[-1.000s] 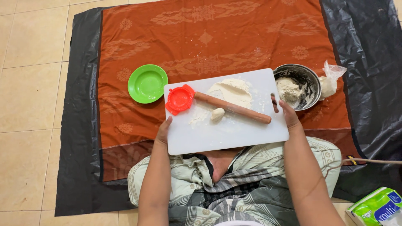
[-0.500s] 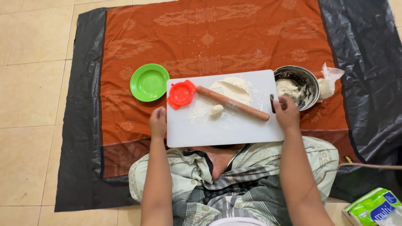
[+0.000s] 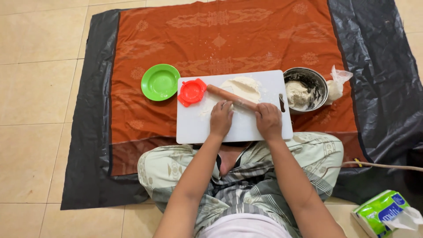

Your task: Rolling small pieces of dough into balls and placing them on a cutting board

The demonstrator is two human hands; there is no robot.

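Now a small lump of dough [image 3: 227,105] is covered and pinched by the curled fingers of the left hand [image 3: 221,119], while the right hand [image 3: 269,121] is closed over the near end of the wooden rolling pin [image 3: 231,97]. Both are rested on the white cutting board [image 3: 194,128]. Just beyond the left hand a flattened dough sheet [image 3: 243,86] is seen, with a red dumpling press [image 3: 192,91] to its left and a steel bowl [image 3: 319,81] to the right of the right hand.

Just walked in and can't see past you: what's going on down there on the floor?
A person sits cross-legged with a white cutting board on their lap. Their left hand rests on a small dough lump; their right hand is at the end of a wooden rolling pin, which lies across flattened dough. A red dumpling mould sits on the board's corner.
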